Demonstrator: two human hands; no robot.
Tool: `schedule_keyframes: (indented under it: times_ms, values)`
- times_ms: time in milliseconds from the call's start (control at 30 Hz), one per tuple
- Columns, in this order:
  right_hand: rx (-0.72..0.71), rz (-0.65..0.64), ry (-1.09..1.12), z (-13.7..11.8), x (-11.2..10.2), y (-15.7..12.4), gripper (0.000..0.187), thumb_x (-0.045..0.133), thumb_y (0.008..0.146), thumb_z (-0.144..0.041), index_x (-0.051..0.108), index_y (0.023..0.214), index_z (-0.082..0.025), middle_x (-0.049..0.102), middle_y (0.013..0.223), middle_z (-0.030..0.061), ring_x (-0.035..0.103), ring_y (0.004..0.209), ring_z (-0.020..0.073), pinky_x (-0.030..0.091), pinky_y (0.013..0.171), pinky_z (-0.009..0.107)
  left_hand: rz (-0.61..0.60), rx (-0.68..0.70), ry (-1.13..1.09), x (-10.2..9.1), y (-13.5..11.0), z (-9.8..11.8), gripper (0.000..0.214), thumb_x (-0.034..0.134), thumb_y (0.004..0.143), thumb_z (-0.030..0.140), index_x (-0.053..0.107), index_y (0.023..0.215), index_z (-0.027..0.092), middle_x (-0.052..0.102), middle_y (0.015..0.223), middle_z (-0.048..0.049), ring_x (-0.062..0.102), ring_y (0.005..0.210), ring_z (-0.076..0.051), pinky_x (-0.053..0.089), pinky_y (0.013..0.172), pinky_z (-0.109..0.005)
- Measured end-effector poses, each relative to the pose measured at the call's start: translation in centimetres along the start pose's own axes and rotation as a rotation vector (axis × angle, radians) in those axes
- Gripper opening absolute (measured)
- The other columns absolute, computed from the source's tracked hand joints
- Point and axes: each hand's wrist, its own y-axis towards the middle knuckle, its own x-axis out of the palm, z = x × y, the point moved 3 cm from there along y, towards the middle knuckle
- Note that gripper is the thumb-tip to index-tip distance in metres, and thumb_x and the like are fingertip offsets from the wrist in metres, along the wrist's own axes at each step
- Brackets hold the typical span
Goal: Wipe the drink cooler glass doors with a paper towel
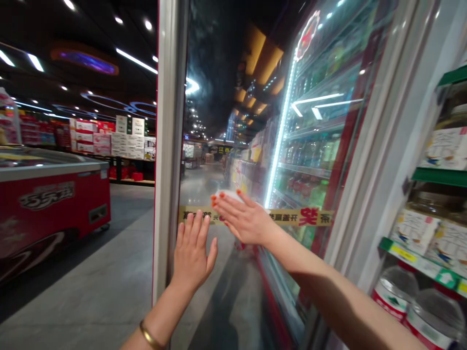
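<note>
Facing a glass door with a pale metal frame, the person has both bare hands raised at its lower half. The right hand, with orange nails, reaches in from the lower right and holds a white wad flat against the glass. Its fingers are straight and close together, covering most of the wad; whether this is cloth or paper cannot be told. The left hand is spread, palm toward the glass, grasping nothing; firm contact cannot be confirmed. It stands just left of the right hand, near the frame, and a gold bangle circles the wrist.

A yellow printed band crosses the glass behind the fingers, its characters mirror-reversed. Lit shelves of bottles show in the glass; whether reflected or seen through it is uncertain.

At right, green-edged shelves carry jars with white labels; lower down are clear containers with red-and-white labels. At left, a red chest freezer stands on the grey floor, with stacked cartons farther back.
</note>
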Motion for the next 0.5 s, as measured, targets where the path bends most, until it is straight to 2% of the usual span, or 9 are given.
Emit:
schedule_keyframes:
  times_ms: [100, 133, 167, 233, 300, 367, 433, 500]
  values:
    - [0.381, 0.119, -0.070, 3.3, -1.2, 2.3, 0.067, 0.041, 0.110, -0.024, 0.028, 0.176, -0.017, 0.030, 0.183, 0.0075, 0.022, 0.173, 0.0231, 0.008, 0.144, 0.060, -0.001, -0.009, -0.031, 0.0, 0.3, 0.0, 0.082, 0.065, 0.101, 0.022, 0.029, 0.174, 0.020, 0.044, 0.175, -0.0192, 0.021, 0.173, -0.027, 0.021, 0.141, -0.054]
    - [0.431, 0.147, -0.072, 3.5, -1.3, 3.6, 0.069, 0.042, 0.110, -0.023, 0.027, 0.176, -0.016, 0.026, 0.184, 0.0085, 0.018, 0.174, 0.0244, 0.006, 0.143, 0.062, 0.007, -0.013, -0.052, 0.0, 0.3, 0.0, 0.080, 0.065, 0.100, 0.021, 0.032, 0.172, 0.020, 0.048, 0.172, -0.0198, 0.023, 0.173, -0.027, 0.022, 0.141, -0.054]
    - [0.400, 0.158, -0.060, 3.1, -1.1, 4.9, 0.069, 0.042, 0.109, -0.023, 0.026, 0.176, -0.016, 0.025, 0.185, 0.0083, 0.017, 0.174, 0.0242, 0.006, 0.143, 0.061, 0.021, -0.019, -0.079, -0.1, 0.3, -0.1, 0.076, 0.065, 0.100, 0.019, 0.035, 0.170, 0.020, 0.051, 0.169, -0.0200, 0.025, 0.173, -0.027, 0.024, 0.141, -0.055]
    - [0.153, 0.127, -0.004, 1.0, -0.4, 6.3, 0.067, 0.045, 0.109, -0.023, 0.032, 0.175, -0.018, 0.030, 0.184, 0.0054, 0.021, 0.173, 0.0206, 0.010, 0.145, 0.054, 0.084, -0.033, -0.149, -0.3, 0.1, -0.4, 0.068, 0.064, 0.098, 0.015, 0.043, 0.163, 0.020, 0.057, 0.161, -0.0185, 0.033, 0.169, -0.026, 0.029, 0.139, -0.054]
    - [-0.127, 0.050, 0.043, -1.4, 0.5, 5.4, 0.062, 0.046, 0.110, -0.025, 0.041, 0.171, -0.021, 0.039, 0.180, 0.0007, 0.029, 0.171, 0.0153, 0.015, 0.145, 0.045, 0.165, -0.048, -0.209, -0.5, -0.6, -0.9, 0.062, 0.063, 0.097, 0.013, 0.047, 0.156, 0.021, 0.059, 0.155, -0.0169, 0.040, 0.164, -0.025, 0.034, 0.136, -0.051]
    - [-0.261, -0.034, 0.046, -1.8, 0.9, 2.8, 0.057, 0.045, 0.111, -0.028, 0.046, 0.168, -0.025, 0.045, 0.177, -0.0039, 0.034, 0.168, 0.0111, 0.016, 0.145, 0.040, 0.209, -0.050, -0.238, -0.4, -1.4, -1.3, 0.058, 0.063, 0.096, 0.011, 0.050, 0.152, 0.020, 0.059, 0.151, -0.0163, 0.044, 0.161, -0.025, 0.037, 0.135, -0.049]
    - [-0.214, -0.062, 0.005, 0.0, 0.5, 0.7, 0.059, 0.044, 0.111, -0.029, 0.042, 0.170, -0.027, 0.046, 0.177, -0.0038, 0.033, 0.169, 0.0118, 0.015, 0.145, 0.042, 0.210, -0.045, -0.245, -0.1, -2.1, -1.5, 0.057, 0.063, 0.096, 0.011, 0.051, 0.150, 0.020, 0.060, 0.148, -0.0157, 0.046, 0.159, -0.025, 0.038, 0.134, -0.050]
    - [-0.043, -0.014, -0.052, 2.9, -0.6, 0.4, 0.067, 0.046, 0.110, -0.027, 0.031, 0.176, -0.023, 0.039, 0.180, 0.0020, 0.027, 0.172, 0.0181, 0.012, 0.145, 0.050, 0.209, -0.038, -0.242, 0.3, -2.4, -1.6, 0.058, 0.062, 0.096, 0.012, 0.050, 0.153, 0.020, 0.060, 0.148, -0.0152, 0.046, 0.158, -0.026, 0.038, 0.134, -0.051]
